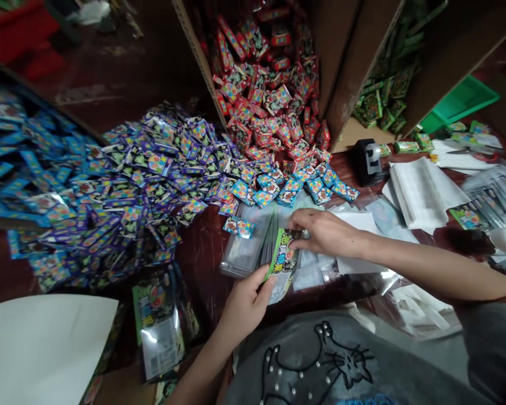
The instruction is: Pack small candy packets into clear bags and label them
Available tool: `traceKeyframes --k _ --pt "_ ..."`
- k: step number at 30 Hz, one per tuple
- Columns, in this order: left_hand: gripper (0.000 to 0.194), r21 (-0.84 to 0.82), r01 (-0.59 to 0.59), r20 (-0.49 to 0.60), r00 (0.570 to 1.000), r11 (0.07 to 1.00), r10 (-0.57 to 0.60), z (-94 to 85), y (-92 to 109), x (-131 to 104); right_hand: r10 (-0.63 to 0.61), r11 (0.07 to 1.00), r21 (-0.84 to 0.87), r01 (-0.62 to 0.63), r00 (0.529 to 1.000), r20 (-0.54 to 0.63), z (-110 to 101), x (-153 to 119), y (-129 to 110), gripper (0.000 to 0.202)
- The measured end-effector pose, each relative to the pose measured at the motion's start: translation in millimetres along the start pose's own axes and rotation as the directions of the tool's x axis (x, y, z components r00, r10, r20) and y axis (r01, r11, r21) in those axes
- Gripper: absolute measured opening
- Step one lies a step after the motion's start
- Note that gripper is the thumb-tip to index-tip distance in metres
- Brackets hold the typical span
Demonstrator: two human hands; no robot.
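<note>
In front of my body, my left hand (251, 301) grips a printed plastic bag (283, 260) with a green edge, thumb on the near face. My right hand (316, 230) is closed at the bag's upper side, its fingertips partly hidden there. Clear plastic sleeves (244, 250) lie under and beside the bag. Just beyond my hands are several small blue candy boxes (290, 191), and a single blue box (239, 226) rests on the sleeves.
Purple boxes (152, 169) heap at the left, beside blue boxes (12, 146). Red boxes (261, 107) spill from a cardboard carton (341, 67). A black tape dispenser (367, 162), white paper (419, 191) and a green tray (464, 104) are right. Filled printed bags (160, 320) lie lower left.
</note>
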State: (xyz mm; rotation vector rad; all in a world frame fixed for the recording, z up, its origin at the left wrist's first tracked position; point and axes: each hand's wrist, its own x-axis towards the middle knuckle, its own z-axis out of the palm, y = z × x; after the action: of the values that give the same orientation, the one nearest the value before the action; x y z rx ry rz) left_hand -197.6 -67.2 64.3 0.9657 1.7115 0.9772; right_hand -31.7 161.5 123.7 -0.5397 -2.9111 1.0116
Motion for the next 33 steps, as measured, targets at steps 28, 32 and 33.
traceKeyframes --k 28,32,33 --pt "0.041 -0.026 0.215 -0.622 0.761 0.976 -0.184 14.9 -59.2 -28.1 0.192 0.980 0.090 -0.180 0.972 -0.139 157.1 36.7 -45.7 0.037" --pt "0.042 0.161 0.227 -0.588 0.803 0.960 -0.091 -12.5 -61.9 -51.6 -0.168 0.984 0.050 0.172 0.983 -0.073 96.8 74.1 -25.3 0.072" --pt "0.045 0.253 0.212 -0.580 0.814 0.944 -0.027 -25.0 -57.3 -56.2 -0.260 0.966 -0.015 0.260 0.966 -0.016 80.4 86.9 -18.5 0.083"
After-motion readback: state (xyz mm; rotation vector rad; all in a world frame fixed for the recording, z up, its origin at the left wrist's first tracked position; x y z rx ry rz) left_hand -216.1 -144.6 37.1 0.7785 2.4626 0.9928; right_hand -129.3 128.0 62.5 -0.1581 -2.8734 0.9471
